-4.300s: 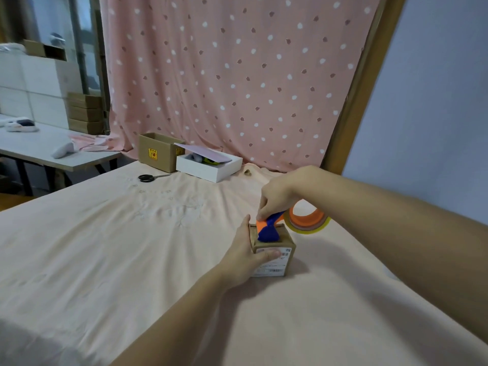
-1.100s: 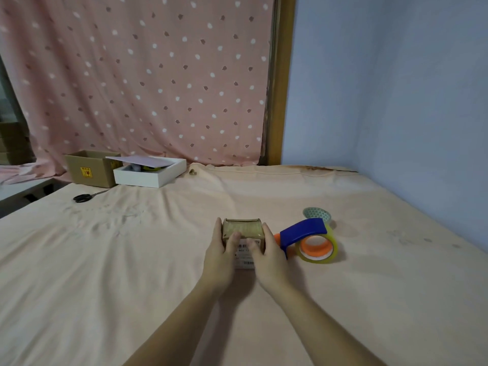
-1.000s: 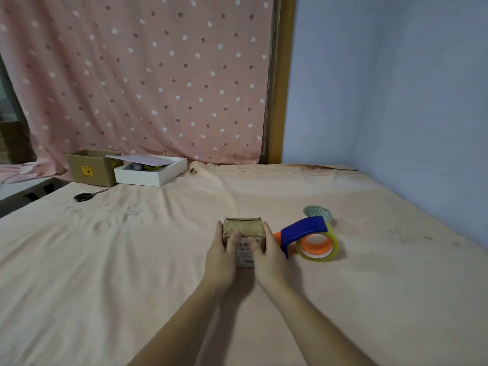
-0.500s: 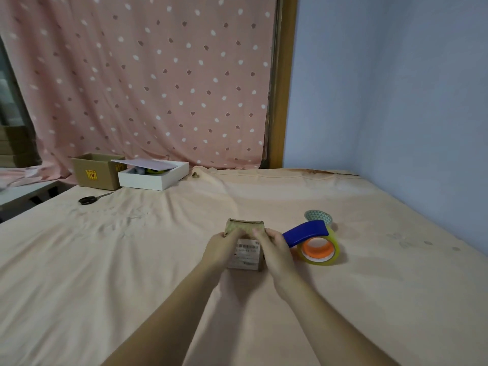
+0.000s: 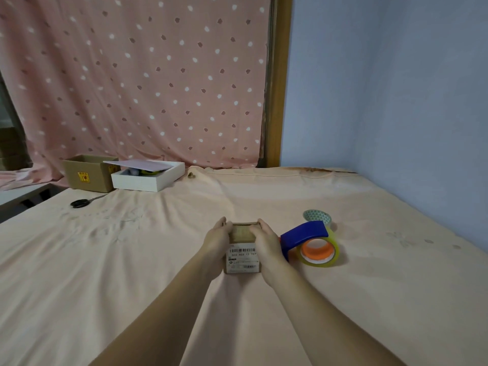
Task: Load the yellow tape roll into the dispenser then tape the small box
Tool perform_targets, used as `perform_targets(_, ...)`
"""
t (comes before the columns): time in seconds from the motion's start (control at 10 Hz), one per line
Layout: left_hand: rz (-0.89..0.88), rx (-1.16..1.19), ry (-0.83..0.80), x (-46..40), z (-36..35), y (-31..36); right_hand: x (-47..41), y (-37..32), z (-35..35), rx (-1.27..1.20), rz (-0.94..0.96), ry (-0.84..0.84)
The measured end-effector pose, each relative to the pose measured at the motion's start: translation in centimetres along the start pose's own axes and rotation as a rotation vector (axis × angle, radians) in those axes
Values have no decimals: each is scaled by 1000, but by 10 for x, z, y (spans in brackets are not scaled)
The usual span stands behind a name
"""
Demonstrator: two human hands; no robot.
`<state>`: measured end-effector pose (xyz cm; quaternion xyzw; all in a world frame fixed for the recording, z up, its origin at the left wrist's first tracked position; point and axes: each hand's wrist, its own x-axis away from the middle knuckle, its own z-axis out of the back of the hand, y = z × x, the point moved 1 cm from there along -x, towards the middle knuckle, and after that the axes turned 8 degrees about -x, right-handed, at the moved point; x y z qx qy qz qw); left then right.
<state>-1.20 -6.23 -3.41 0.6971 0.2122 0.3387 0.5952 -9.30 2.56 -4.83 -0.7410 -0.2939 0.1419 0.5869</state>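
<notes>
The small cardboard box [image 5: 243, 257] with a white barcode label on its near face stands on the peach cloth. My left hand [image 5: 217, 240] grips its left side and my right hand [image 5: 265, 241] grips its right side, thumbs over the top. Just right of it lies the dispenser [image 5: 303, 235], blue handle with an orange core, holding the yellow tape roll [image 5: 331, 256]. Neither hand touches the dispenser.
A patterned green tape roll [image 5: 317, 216] sits behind the dispenser. At the far left are black scissors [image 5: 80, 202], a brown carton [image 5: 88, 173] and a white box [image 5: 148, 178] with a loose lid. A blue wall bounds the right side; a dotted pink curtain hangs behind.
Earlier my right hand pressed the dispenser on the box top; it now lies on the cloth to the right. Both hands have since slid from the box's near face up to its sides.
</notes>
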Motion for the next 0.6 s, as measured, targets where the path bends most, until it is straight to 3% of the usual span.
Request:
perform_targets(0.1, -8, 42, -116, 7, 8, 2, 10, -6, 10, -31, -32, -150)
perform_targets(0.2, -80, -83, -224, 10, 26, -9, 9, 2, 27, 202, 56, -308)
perform_targets(0.4, -453, -521, -131, 12, 35, -49, 17, 20, 40, 413, 231, -227)
perform_targets(0.5, -513, -653, -41, 21, 27, -50, 21, 22, 40, 499, 226, -206)
perform_targets(0.6, -510, -724, -92, 27, 25, -42, 23, 20, 39, 529, 227, -206)
